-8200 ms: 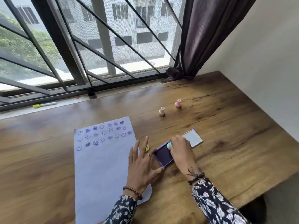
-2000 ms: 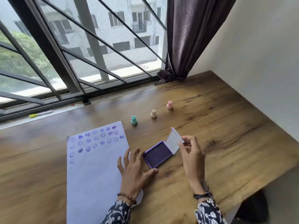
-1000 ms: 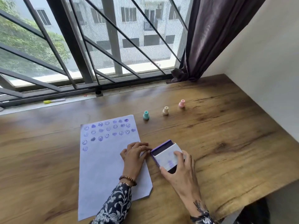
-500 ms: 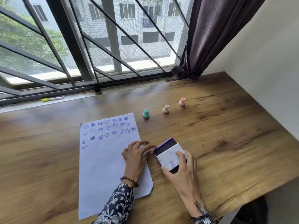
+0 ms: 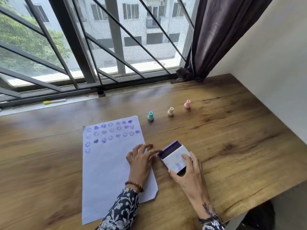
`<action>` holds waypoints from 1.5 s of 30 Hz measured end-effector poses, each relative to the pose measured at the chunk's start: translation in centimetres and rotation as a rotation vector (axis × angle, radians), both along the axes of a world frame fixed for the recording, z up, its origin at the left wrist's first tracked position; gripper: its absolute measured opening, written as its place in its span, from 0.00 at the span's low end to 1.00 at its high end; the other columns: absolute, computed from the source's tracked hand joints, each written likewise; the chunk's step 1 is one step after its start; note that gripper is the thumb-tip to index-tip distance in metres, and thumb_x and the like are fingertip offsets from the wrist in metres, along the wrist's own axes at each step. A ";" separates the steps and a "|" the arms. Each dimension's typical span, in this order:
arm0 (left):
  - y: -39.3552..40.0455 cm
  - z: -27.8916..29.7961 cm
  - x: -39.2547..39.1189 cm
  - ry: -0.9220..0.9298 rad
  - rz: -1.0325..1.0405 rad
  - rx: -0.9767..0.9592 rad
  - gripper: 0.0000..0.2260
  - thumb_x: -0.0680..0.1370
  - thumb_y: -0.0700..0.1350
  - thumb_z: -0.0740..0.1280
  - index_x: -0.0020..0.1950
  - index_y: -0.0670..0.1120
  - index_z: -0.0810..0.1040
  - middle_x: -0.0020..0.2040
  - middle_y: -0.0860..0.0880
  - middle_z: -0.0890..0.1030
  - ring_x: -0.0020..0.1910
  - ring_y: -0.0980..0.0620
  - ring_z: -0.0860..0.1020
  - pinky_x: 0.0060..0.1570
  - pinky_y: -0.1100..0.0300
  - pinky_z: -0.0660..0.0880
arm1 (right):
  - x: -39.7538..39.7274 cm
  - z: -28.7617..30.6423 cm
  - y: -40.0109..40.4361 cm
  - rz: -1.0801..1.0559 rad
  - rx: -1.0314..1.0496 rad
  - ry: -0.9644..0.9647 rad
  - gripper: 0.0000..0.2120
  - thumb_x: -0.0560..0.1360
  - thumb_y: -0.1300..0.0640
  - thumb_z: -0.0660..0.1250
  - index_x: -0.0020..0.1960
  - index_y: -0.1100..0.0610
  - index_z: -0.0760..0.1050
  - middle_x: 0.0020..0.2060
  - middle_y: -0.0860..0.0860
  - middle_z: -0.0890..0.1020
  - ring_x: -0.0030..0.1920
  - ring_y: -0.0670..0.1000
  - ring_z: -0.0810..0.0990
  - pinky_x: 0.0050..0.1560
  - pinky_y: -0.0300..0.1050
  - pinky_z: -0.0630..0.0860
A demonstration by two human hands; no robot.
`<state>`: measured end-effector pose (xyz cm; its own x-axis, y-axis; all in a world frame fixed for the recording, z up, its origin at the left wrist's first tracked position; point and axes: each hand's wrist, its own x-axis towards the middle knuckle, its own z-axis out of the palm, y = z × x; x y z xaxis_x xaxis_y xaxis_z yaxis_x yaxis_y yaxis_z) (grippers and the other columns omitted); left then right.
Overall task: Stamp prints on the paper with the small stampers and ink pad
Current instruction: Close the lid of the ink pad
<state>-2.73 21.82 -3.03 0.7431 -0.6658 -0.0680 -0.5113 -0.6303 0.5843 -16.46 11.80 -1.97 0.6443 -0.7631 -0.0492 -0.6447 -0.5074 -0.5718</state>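
A wooden desk (image 5: 232, 130) with dark grain stands against a large window (image 5: 99, 39). Black metal bars (image 5: 73, 44) cross the window in diagonal lines. Outside there is a pale building and a green tree, and soft daylight comes in. A dark purple curtain (image 5: 221, 30) hangs at the right side, beside a plain white wall (image 5: 269, 60). A yellow marker (image 5: 54, 101) lies on the sill.

We have a single view — a wide-angle camera worn on the head, looking forward and down over the wooden surface (image 5: 232, 146). The hands (image 5: 187, 173) sit near, at lower centre — the barred window (image 5: 99, 47) spans the far side, a wall on the right.
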 end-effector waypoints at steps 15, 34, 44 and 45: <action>0.0 0.6 -0.1 0.015 -0.008 -0.008 0.12 0.79 0.50 0.57 0.57 0.64 0.74 0.65 0.59 0.70 0.67 0.54 0.61 0.62 0.51 0.55 | 2.6 0.5 -1.1 0.072 -0.014 0.070 0.34 0.67 0.42 0.70 0.68 0.52 0.65 0.73 0.54 0.62 0.73 0.52 0.59 0.66 0.46 0.66; -12.7 1.8 -2.6 -0.054 -0.159 0.013 0.15 0.74 0.56 0.63 0.59 0.55 0.71 0.56 0.55 0.78 0.59 0.52 0.70 0.57 0.53 0.50 | 0.9 -0.3 -14.8 -0.383 0.166 -0.326 0.09 0.69 0.63 0.71 0.49 0.62 0.81 0.43 0.61 0.81 0.43 0.59 0.78 0.51 0.54 0.75; -19.5 1.8 -0.5 -0.191 -0.211 0.067 0.10 0.74 0.53 0.64 0.53 0.52 0.74 0.54 0.52 0.81 0.57 0.49 0.71 0.53 0.51 0.50 | 3.3 0.0 -20.7 -0.419 0.257 -0.384 0.08 0.71 0.61 0.69 0.50 0.60 0.81 0.49 0.59 0.82 0.45 0.50 0.77 0.48 0.43 0.73; -19.9 1.8 -0.5 -0.188 -0.211 0.071 0.09 0.73 0.53 0.64 0.52 0.52 0.75 0.53 0.52 0.81 0.56 0.49 0.71 0.53 0.51 0.50 | 3.3 -0.1 -21.0 -0.430 0.257 -0.382 0.08 0.71 0.61 0.69 0.50 0.60 0.81 0.49 0.59 0.82 0.45 0.50 0.77 0.47 0.41 0.72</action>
<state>-3.24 1.92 -1.22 0.5925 -0.8055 0.0058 -0.7307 -0.5345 0.4248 -13.17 -9.22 -2.05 0.2911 -0.9522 -0.0924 -0.4868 -0.0642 -0.8712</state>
